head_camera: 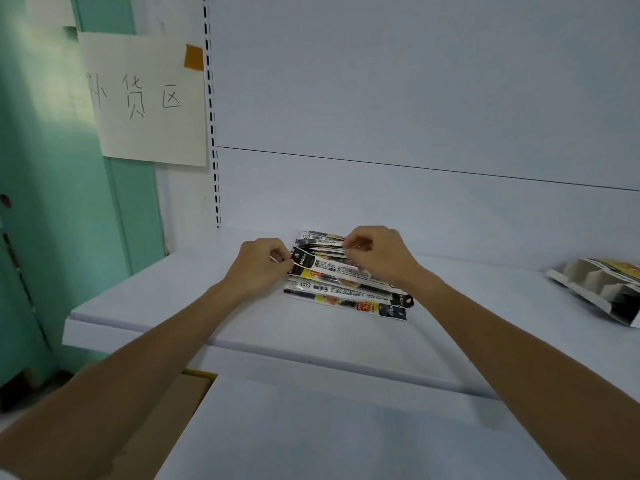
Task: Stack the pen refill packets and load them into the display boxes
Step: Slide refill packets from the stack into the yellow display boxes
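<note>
Pen refill packets (346,289) lie fanned on the white shelf (311,327). Left hand (258,268) pinches one packet's header end, right hand (375,252) pinches farther packets, apparently squaring a stack. The display box (599,289) lies well apart, right.

- Place: shop restocking area.
- White metal shelf (311,327), retail gondola type, with plain back panel (415,98) and slotted upright (212,133).
- Handwritten paper sign (145,98), taped beside the upright, reading "补货区" (restock zone).
- Pen refill packets (346,296), barcoded, with hang holes.
- Cardboard display box (595,285), compartmented, on the shelf.
- Brown carton (180,403) below the shelf.
</note>
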`<act>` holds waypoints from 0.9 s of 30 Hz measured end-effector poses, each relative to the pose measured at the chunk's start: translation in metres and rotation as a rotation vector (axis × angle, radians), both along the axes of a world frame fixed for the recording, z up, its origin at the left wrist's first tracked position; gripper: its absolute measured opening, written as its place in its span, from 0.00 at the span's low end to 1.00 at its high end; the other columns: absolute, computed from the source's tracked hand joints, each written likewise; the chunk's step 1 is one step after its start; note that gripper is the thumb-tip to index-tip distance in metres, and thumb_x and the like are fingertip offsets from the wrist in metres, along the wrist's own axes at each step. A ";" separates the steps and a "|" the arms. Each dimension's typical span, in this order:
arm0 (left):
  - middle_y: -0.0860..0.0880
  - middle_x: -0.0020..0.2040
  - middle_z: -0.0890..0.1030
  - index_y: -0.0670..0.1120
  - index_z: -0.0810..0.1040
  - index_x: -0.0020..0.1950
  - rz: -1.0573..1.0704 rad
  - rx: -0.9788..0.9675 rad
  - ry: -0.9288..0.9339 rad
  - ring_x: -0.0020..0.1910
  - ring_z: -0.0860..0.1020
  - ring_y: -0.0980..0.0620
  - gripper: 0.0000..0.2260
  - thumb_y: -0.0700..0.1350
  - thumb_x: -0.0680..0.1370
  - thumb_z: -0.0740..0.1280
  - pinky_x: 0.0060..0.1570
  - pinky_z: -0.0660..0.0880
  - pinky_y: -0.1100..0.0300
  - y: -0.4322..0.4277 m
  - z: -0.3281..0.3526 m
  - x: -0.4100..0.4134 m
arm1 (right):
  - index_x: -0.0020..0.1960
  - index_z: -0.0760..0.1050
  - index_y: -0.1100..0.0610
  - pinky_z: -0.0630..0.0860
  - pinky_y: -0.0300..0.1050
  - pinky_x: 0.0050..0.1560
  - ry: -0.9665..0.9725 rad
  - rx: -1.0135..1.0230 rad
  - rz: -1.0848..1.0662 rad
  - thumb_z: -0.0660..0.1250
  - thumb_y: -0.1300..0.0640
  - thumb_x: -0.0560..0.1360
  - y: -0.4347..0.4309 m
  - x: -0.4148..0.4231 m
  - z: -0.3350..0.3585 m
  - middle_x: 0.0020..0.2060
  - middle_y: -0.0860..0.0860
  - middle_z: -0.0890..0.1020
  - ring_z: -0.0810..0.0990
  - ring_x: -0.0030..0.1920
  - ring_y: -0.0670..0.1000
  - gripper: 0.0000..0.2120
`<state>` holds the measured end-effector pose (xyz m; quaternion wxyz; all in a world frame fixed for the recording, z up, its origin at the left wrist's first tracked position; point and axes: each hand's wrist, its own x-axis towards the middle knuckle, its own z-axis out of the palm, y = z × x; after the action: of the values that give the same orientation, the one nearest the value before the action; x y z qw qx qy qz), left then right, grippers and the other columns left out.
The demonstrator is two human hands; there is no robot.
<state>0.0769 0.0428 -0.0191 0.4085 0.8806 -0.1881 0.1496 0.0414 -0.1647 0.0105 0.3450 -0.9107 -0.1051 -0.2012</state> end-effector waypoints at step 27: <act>0.46 0.59 0.76 0.47 0.73 0.62 -0.013 0.036 0.079 0.53 0.73 0.52 0.13 0.44 0.77 0.65 0.52 0.65 0.63 0.006 -0.004 0.006 | 0.59 0.72 0.59 0.75 0.46 0.44 0.071 -0.406 -0.046 0.67 0.56 0.74 -0.030 -0.015 0.004 0.50 0.54 0.78 0.76 0.47 0.53 0.15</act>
<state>0.0827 0.0485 -0.0234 0.4007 0.8918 -0.1801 0.1086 0.0266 -0.1943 0.0146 0.1529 -0.9703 -0.1103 -0.1516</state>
